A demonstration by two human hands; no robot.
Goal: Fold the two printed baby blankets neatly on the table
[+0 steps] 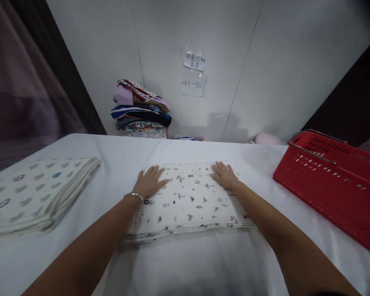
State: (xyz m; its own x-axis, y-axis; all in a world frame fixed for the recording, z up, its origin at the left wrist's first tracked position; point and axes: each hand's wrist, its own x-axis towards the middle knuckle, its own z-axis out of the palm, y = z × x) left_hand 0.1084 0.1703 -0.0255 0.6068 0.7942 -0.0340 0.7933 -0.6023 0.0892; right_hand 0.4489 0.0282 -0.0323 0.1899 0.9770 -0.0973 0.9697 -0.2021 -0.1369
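Observation:
A white cloth (188, 201) printed with small plants and shapes lies folded in layers on the white-covered table, straight in front of me. On its far left corner rests my left hand (149, 181), palm down with the fingers spread; a silver bracelet is on that wrist. My right hand (225, 174) lies flat at the cloth's far right corner, its fingers stretched out. Neither hand grips anything. To the left, another folded white cloth (33, 189) with grey, red and blue cloud-like marks lies apart from both hands.
A red plastic basket (329, 176) with metal handles stands on the right of the white table (111, 148). Behind the table's far edge rises a stack of folded fabrics (142, 109). Handwritten paper signs (193, 84) hang on the wall.

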